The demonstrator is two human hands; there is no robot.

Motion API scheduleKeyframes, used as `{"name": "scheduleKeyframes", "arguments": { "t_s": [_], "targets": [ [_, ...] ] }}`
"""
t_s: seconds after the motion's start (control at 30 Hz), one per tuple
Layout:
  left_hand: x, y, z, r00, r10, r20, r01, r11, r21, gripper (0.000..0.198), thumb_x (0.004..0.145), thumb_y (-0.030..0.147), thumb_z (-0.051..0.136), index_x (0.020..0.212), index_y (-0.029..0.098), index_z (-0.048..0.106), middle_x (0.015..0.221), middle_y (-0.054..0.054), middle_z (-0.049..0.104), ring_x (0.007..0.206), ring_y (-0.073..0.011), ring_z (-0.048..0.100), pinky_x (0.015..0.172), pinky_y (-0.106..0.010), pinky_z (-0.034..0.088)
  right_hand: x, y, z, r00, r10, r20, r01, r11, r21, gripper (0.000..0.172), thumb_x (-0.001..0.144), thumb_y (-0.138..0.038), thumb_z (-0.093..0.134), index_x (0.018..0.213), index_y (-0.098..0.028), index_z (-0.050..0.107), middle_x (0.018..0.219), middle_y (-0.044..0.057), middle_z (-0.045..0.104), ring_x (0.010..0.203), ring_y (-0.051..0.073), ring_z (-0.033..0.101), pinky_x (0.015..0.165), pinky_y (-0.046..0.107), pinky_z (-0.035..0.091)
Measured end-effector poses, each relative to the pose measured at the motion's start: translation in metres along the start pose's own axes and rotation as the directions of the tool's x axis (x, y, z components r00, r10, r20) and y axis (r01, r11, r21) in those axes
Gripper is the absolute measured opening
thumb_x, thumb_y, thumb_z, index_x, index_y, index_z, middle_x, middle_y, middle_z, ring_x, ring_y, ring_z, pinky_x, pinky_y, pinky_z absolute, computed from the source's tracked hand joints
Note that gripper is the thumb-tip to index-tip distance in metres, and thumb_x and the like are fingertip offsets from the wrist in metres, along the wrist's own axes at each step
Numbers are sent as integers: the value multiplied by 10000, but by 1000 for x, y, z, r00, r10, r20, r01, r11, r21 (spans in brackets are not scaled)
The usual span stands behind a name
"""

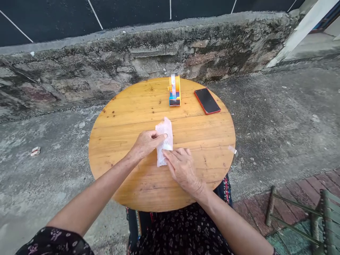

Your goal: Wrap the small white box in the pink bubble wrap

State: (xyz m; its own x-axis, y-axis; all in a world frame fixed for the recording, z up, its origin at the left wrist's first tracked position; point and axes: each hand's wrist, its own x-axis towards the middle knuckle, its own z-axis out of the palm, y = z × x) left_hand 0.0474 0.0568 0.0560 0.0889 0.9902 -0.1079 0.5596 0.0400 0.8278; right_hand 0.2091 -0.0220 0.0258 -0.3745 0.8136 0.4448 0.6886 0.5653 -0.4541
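A narrow bundle of pale, translucent bubble wrap (165, 127) lies lengthwise on the round wooden table (127, 141). My left hand (147, 142) grips its left side, with the thumb lying across the top. At the lower right, my right hand (182, 167) has its fingers closed on the wrap's edge, the thumb tip pressed near the bottom. Between the two thumbs a shiny whitish patch shows on the bundle. What is inside the wrap cannot be made out.
A yellow and blue tape dispenser (174, 91) stands at the table's far side. Right of it lies a black phone in a red case (207, 101). A strip of clear tape (232, 150) hangs over the right edge. A chair (318, 216) stands at lower right.
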Motion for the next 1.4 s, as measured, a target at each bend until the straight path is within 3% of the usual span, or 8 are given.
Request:
{"name": "scheduleKeyframes", "arguments": {
  "t_s": [0.17, 0.4, 0.63, 1.1, 1.3, 1.4],
  "targets": [
    [5, 10, 3, 997, -64, 31, 63, 997, 48, 307, 652, 386, 630, 487, 177, 480, 468, 56, 397, 464, -79, 342, 453, -223, 239, 0, 0, -2, 1000, -1, 21, 1, 1000, -24, 285, 963, -192, 469, 1211, -200, 608, 987, 61, 733, 854, 214, 553, 724, 388, 347],
    [2, 9, 7, 978, -191, 87, 204, 962, -180, 205, 612, 322, 607, 523, 183, 485, 477, 55, 469, 456, -90, 424, 461, -225, 331, 2, -1, -5, 1000, -17, 27, 17, 999, -34, 260, 957, -179, 470, 1168, -193, 621, 994, 57, 734, 837, 210, 553, 714, 385, 338],
    [2, -3, 12, 988, -152, 28, 155, 961, -227, 202, 593, 317, 605, 515, 176, 484, 483, 58, 453, 481, -82, 396, 475, -216, 299, 3, -1, -4, 1000, -27, -3, 27, 999, -43, 244, 944, -158, 489, 1149, -184, 619, 1015, 56, 731, 844, 203, 565, 717, 380, 341],
    [-5, -14, 16, 997, -55, -49, 48, 991, -122, 191, 601, 316, 586, 500, 175, 505, 522, 38, 472, 535, -107, 416, 509, -228, 314, 5, -3, -7, 998, -25, 59, 27, 999, -41, 253, 959, -183, 476, 1164, -211, 622, 1040, 58, 721, 875, 213, 569, 763, 385, 356],
    [-2, -20, 17, 998, -41, -41, 37, 993, -109, 165, 603, 302, 560, 510, 168, 536, 514, 34, 485, 526, -109, 425, 499, -231, 319, 8, -1, -8, 999, 4, 38, 2, 991, -130, 342, 911, -197, 536, 1252, -209, 573, 1279, 94, 609, 1007, 260, 550, 803, 410, 379],
    [-4, -18, 15, 999, -39, -32, 35, 994, -104, 170, 612, 309, 557, 521, 166, 547, 514, 36, 495, 518, -107, 430, 493, -230, 321, 11, 4, -9, 996, -7, 93, 17, 994, -110, 420, 900, -212, 547, 1318, -186, 520, 1329, 107, 577, 1121, 280, 518, 898, 442, 385]
  ]
}}
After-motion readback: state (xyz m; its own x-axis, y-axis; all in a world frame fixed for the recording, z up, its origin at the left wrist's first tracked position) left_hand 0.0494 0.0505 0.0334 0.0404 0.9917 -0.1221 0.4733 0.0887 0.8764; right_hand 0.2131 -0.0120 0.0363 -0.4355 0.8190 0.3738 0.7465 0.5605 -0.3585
